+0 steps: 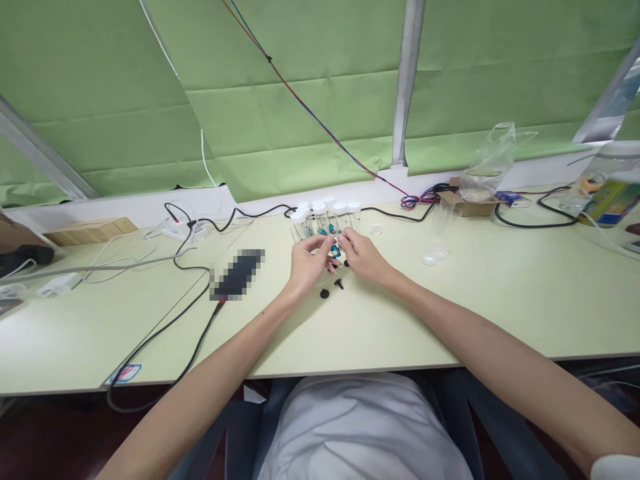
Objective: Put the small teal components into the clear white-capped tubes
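Note:
My left hand (307, 261) and my right hand (367, 257) meet above the table, fingers curled close together. Between them shows a small shiny teal-blue piece (335, 251), pinched by my left fingers. My right thumb and fingertips are pressed together beside it; whatever they grip is too small to make out. Just behind the hands stand several clear tubes with white caps (319, 208), some with teal bits inside. Nearer to me, below the hands, lie a round black knob (325, 293) and a black piece with a stem (339, 284).
A dark, pixelated device (237, 274) with a cable lies at left. Two clear tubes (440, 230) and a loose white cap (377, 229) lie at right. Behind are a cardboard box (470, 204) with a plastic bag (490, 167), and black cables along the wall.

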The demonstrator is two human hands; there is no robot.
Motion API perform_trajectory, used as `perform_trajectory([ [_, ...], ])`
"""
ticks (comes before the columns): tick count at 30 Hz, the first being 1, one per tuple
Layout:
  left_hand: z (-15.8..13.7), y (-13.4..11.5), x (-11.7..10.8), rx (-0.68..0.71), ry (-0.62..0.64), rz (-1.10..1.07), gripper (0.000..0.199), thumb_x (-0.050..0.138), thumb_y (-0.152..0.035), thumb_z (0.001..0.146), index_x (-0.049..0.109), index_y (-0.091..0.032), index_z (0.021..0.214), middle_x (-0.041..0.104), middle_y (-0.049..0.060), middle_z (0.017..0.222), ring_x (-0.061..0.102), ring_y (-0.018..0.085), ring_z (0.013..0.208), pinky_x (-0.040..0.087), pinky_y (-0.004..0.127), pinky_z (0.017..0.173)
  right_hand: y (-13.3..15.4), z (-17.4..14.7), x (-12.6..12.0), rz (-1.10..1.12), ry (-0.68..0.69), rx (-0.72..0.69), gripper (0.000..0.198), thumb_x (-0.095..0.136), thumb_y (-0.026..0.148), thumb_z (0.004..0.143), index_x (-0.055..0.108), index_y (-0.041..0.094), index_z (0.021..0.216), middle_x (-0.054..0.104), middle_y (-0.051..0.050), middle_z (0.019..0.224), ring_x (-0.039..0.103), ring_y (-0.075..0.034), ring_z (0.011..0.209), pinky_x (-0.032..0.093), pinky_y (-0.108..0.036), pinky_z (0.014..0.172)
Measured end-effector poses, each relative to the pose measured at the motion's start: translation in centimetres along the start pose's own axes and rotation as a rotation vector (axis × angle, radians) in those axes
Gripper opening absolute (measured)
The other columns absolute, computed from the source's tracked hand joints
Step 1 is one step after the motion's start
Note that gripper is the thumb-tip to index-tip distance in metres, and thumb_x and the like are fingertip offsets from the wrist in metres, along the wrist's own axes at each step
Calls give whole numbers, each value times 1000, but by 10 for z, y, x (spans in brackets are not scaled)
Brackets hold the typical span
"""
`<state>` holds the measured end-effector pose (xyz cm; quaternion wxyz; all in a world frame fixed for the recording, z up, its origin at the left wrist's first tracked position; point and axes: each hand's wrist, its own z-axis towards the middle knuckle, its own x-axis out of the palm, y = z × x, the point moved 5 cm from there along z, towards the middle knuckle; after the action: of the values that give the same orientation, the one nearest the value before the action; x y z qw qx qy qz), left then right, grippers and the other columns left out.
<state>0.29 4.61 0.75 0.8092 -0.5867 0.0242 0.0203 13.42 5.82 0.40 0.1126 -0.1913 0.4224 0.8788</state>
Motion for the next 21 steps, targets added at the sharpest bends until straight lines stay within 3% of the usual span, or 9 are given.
perform_trajectory([
  [7,0,-1,0,5,1,9,40,76,-51,77,71,-12,84,73,10,92,68,15,55,50,23,42,-13,2,5,136,36,16,26,34,39,100,38,25,79,47,1,68,50,-18,68,37,-31,63],
  [21,1,2,-1,4,9,12,35,74,-48,80,73,-13,86,73,10,91,68,16,55,50,24,43,-15,3,6,199,31,58,27,40,44,98,42,25,79,47,2,64,49,-17,63,37,-30,58],
])
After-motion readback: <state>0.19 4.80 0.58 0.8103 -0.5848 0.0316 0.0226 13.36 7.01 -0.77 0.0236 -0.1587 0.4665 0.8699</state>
